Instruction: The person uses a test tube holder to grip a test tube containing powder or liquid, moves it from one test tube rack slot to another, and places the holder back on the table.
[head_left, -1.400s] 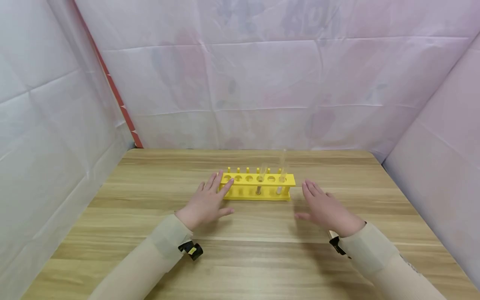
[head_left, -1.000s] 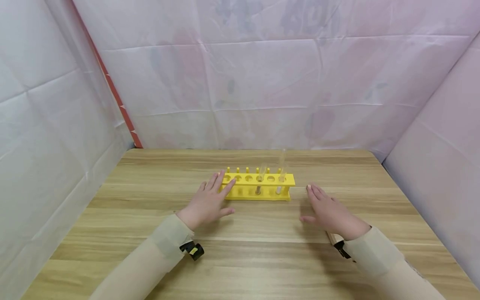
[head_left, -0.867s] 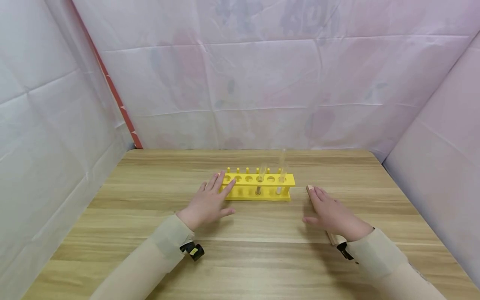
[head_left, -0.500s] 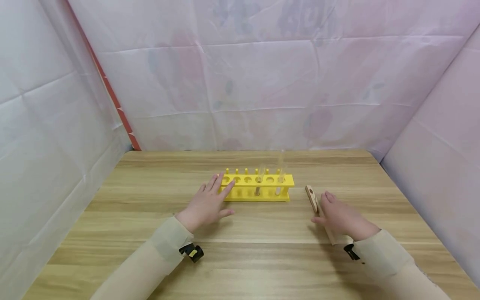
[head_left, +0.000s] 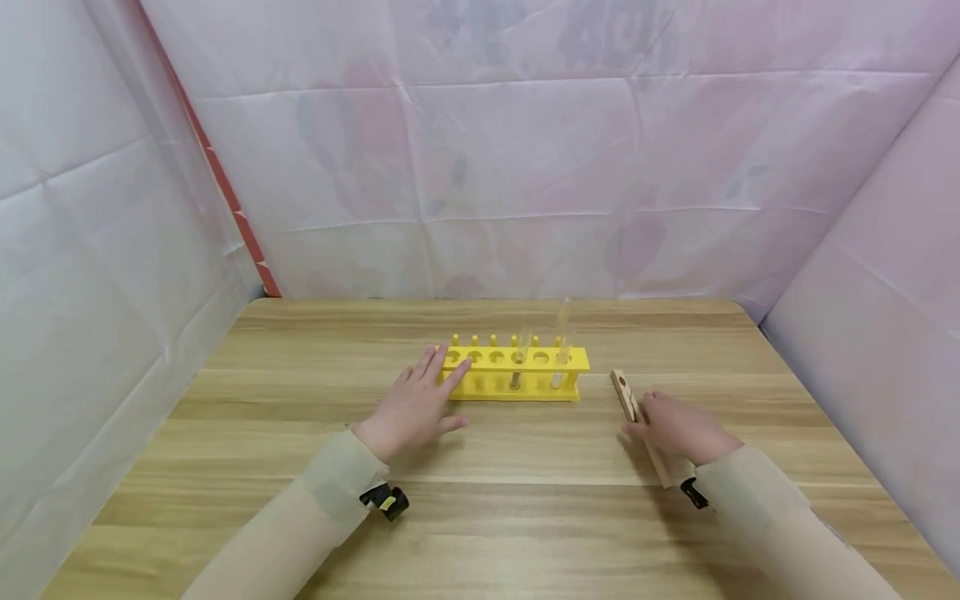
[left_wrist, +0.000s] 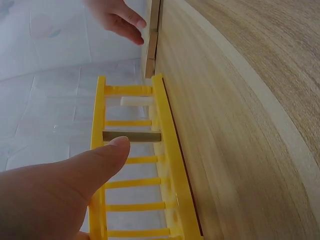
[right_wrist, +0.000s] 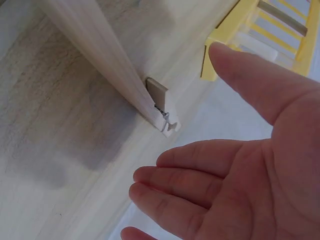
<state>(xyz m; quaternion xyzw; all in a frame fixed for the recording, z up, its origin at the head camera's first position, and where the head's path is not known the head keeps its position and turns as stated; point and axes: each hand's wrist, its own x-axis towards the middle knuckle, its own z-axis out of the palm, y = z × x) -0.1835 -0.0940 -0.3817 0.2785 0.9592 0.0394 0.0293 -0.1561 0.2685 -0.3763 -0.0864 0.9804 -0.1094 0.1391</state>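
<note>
On the wooden table stands a yellow test tube rack. Two glass test tubes are in it: one with grey-brown contents, and a taller one with white contents in the end slot. My left hand rests with spread fingers at the rack's left end. A wooden test tube holder lies to the right of the rack, its metal spring visible in the right wrist view. Over it hovers my right hand, thumb apart from slightly bent fingers, with nothing between them. It hides the holder's middle.
The wooden table has a back edge a short way behind the rack. Pale cloth walls enclose the back and both sides. A red strip runs down the back left corner.
My right hand has moved right and toward me, uncovering the front part of the test tube holder. Its fingers have drawn in slightly. The left hand and rack stay put.
</note>
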